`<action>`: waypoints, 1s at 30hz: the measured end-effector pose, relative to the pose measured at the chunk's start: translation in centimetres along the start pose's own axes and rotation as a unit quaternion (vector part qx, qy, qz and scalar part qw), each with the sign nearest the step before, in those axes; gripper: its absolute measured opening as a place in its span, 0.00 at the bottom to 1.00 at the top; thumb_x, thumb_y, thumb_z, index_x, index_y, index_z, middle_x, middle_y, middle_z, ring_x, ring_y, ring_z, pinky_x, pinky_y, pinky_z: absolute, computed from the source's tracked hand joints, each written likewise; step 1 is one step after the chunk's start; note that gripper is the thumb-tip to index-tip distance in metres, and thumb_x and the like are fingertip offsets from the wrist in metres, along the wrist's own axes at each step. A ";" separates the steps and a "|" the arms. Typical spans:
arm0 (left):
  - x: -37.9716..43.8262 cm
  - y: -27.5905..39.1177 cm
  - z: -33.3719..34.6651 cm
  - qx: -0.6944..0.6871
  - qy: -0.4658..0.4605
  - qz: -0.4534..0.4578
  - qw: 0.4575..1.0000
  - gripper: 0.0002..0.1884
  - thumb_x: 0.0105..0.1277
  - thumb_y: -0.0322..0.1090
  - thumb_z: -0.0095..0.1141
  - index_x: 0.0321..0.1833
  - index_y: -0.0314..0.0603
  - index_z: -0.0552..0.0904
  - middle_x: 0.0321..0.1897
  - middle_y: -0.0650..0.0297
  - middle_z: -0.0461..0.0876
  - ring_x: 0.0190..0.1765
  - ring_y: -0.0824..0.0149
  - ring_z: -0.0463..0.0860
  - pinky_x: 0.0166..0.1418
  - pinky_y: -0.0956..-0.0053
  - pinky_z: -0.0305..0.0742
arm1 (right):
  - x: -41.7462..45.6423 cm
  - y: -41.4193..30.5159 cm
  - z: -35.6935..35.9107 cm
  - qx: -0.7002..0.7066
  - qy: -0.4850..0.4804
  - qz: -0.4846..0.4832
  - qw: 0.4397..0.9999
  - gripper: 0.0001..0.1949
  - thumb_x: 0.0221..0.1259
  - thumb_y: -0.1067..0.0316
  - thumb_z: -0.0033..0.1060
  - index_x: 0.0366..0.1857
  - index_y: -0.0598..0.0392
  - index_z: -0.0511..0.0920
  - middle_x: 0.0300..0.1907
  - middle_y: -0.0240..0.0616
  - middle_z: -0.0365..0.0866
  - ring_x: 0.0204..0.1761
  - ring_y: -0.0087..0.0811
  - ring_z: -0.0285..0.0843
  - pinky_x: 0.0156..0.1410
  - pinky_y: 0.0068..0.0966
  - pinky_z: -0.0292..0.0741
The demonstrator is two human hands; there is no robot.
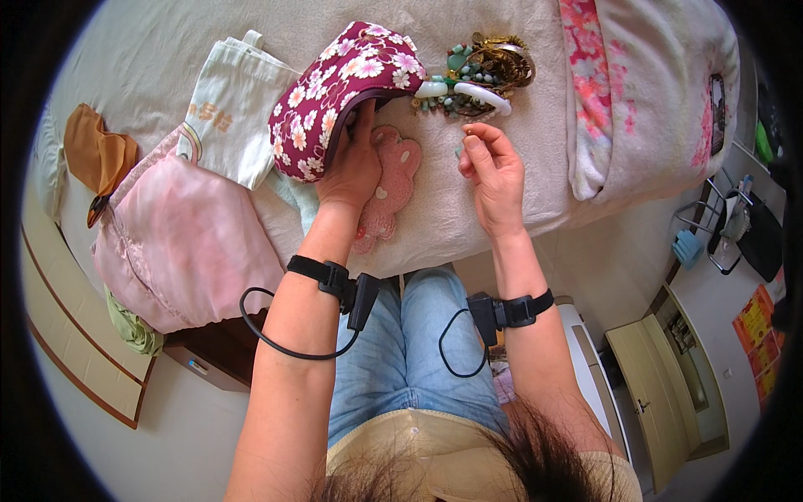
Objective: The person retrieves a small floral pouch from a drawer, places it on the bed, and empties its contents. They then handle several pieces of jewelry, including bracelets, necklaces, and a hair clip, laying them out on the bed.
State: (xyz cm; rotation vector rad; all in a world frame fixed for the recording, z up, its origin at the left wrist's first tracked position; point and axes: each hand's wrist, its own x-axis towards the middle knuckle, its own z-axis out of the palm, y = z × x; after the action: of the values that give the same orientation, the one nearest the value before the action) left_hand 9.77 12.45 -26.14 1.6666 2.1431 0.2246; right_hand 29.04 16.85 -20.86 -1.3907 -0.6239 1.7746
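Note:
My left hand point(351, 169) reaches into the mouth of a maroon pouch point(351, 88) printed with white and pink flowers and holds it up, the fingertips hidden inside. My right hand point(497, 172) pinches a tiny brownish piece point(468, 132) between thumb and forefinger; a bit of teal shows beside the curled fingers. Just beyond it lies a heap of beaded jewelry point(483, 66), with green and brown beads and gold-coloured pieces. A white bangle point(482, 96) rests at the heap's near side. Below the pouch, a pink fuzzy item point(390, 182) lies partly behind my left wrist.
The bed point(439, 232) carries a white cloth bag point(235, 103) with printed writing, pink satiny fabric point(188, 232) and a brown cloth point(100, 150) at left. A folded floral blanket point(652, 100) with a phone point(716, 113) on it lies right. A chair point(746, 232) stands beyond.

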 end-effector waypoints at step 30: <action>0.1 -0.1 0.1 0.003 -0.023 -0.017 1.000 0.32 0.71 0.51 0.52 0.78 0.64 0.61 0.73 0.44 0.58 0.75 0.42 0.58 0.76 0.48 0.53 | 2.2 1.0 3.5 -0.592 -0.011 -0.283 0.754 0.14 0.61 0.69 0.63 0.51 0.55 0.77 0.39 0.42 0.77 0.42 0.45 0.82 0.44 0.37 0.81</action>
State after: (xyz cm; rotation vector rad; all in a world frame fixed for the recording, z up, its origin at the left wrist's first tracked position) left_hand 9.70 12.51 -26.32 1.6212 2.1395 0.1686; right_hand 25.18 18.36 -21.89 -1.6145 -2.1604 0.7892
